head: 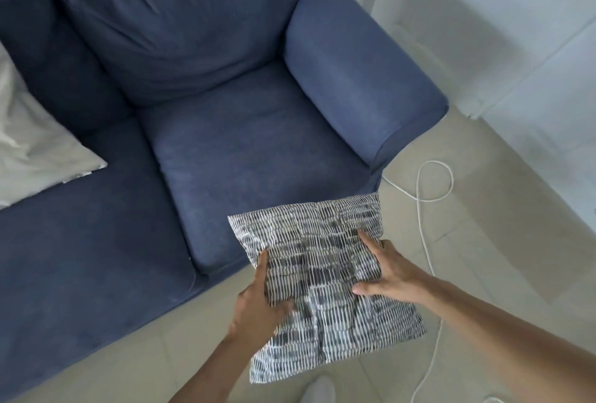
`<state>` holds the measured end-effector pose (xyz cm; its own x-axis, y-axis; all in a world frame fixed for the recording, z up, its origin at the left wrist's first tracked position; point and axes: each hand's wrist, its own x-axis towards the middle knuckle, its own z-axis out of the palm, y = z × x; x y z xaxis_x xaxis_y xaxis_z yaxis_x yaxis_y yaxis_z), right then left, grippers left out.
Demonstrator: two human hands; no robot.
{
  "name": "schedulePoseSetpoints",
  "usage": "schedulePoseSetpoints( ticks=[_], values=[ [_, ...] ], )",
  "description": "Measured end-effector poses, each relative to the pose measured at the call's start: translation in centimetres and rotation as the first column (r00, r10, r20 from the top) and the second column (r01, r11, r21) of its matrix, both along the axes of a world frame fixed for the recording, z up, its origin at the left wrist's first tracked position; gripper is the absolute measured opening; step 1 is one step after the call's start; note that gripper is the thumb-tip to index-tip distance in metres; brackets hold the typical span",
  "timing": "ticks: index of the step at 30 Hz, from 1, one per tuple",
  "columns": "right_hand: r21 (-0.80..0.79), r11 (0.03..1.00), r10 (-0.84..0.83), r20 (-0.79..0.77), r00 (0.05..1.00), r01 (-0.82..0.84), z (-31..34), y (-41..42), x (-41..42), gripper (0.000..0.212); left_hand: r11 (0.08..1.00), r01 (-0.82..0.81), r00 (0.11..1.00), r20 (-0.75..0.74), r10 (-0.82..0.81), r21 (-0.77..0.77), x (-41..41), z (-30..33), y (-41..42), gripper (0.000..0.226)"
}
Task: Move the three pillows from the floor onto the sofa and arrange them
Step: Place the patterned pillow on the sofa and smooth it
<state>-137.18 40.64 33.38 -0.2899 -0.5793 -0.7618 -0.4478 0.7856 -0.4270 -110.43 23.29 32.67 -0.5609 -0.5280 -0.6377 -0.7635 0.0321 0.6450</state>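
A black-and-white patterned pillow [322, 280] is held in the air in front of the blue sofa [245, 151], over the front edge of its right seat cushion and the floor. My left hand [258, 299] grips the pillow's left side, thumb on top. My right hand [387, 270] grips its right side, fingers spread across the fabric. A pale grey pillow [35, 144] lies on the sofa's left seat against the backrest, partly cut off by the frame edge.
The sofa's right armrest [361, 73] stands beside the right seat. A white cable [425, 209] loops over the beige tiled floor to the right. A white wall [516, 32] runs behind. A grey shape [317, 389] shows at the bottom edge.
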Motion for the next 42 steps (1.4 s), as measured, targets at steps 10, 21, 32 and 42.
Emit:
schedulePoseSetpoints(
  ticks=[10, 21, 32, 42],
  values=[
    [-0.144, 0.981, 0.121, -0.072, 0.99, -0.13, 2.0, -11.3, -4.8, 0.13, 0.987, -0.115, 0.991, -0.074, 0.107, -0.109, -2.7, 2.7, -8.0, 0.119],
    [-0.228, 0.967, 0.091, -0.09, 0.992, -0.11, 5.2, -26.0, -10.5, 0.118, 0.962, -0.263, 0.955, -0.162, 0.249, -0.073, -7.2, 4.9, -20.1, 0.116],
    [-0.573, 0.818, -0.059, -0.17, 0.984, -0.05, 5.3, -42.7, -15.1, 0.11, 0.925, -0.307, 0.938, -0.236, 0.253, -0.226, -13.0, 7.8, -36.9, 0.116],
    [-0.43, 0.893, 0.097, -0.106, 0.99, -0.133, 2.5, -54.1, -17.7, 0.101, 0.83, -0.536, 0.834, -0.245, 0.494, -0.151, -13.0, 4.5, -47.0, 0.121]
  ],
)
